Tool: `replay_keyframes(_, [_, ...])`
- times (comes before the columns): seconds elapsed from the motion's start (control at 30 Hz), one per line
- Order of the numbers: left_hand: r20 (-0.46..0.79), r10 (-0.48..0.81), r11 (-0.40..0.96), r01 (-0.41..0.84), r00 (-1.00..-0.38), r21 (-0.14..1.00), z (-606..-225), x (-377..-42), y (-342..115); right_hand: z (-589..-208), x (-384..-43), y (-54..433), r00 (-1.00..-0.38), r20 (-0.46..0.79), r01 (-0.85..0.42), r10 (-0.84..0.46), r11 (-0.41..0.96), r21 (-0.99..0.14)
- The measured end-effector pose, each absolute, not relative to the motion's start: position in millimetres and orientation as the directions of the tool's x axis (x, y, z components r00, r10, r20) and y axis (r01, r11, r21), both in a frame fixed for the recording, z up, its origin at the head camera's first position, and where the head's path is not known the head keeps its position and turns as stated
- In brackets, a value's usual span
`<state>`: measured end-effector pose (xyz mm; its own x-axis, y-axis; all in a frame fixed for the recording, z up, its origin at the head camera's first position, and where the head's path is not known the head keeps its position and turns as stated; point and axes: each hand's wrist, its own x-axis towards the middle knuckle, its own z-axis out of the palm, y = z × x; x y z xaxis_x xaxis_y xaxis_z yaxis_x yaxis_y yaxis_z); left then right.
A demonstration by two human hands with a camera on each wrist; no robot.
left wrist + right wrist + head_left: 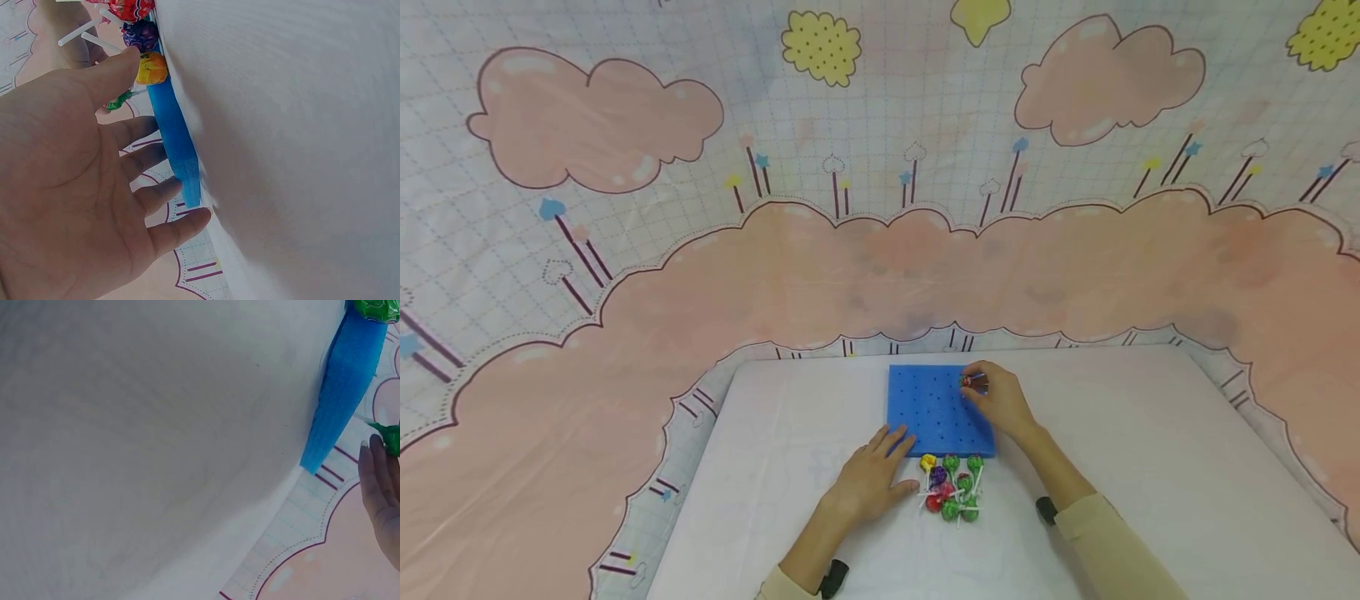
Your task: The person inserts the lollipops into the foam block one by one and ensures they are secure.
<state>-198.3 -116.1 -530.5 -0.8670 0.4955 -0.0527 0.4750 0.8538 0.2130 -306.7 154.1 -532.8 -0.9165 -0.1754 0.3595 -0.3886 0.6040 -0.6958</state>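
Note:
A blue foam board (925, 408) dotted with rows of small holes lies on the white table. My right hand (1003, 404) pinches a lollipop (967, 381) over the board's far right corner. In the right wrist view this lollipop (392, 439) has a green wrapper, and its white stick points toward the board. Spread fingers of my left hand (868, 479) rest at the board's near left corner, with the thumb close to the loose lollipops. Those lie bunched along the near edge: a yellow one (928, 462), a purple one (937, 476), red ones (933, 502) and several green ones (951, 509).
The white tabletop (1112, 433) extends on both sides of the board. Behind it hangs a patterned cloth (925, 275) with pink clouds. Dark bands (1047, 510) sit at both wrists, by the beige sleeves.

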Motion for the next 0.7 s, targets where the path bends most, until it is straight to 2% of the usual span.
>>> replay_keyframes(0.7, [-0.042, 0.491, 0.855, 0.473, -0.870, 0.211, -535.6, -200.4, -115.5, -525.1, -303.3, 155.9, -0.902, 0.395, -0.412, -0.173, 0.614, -0.673])
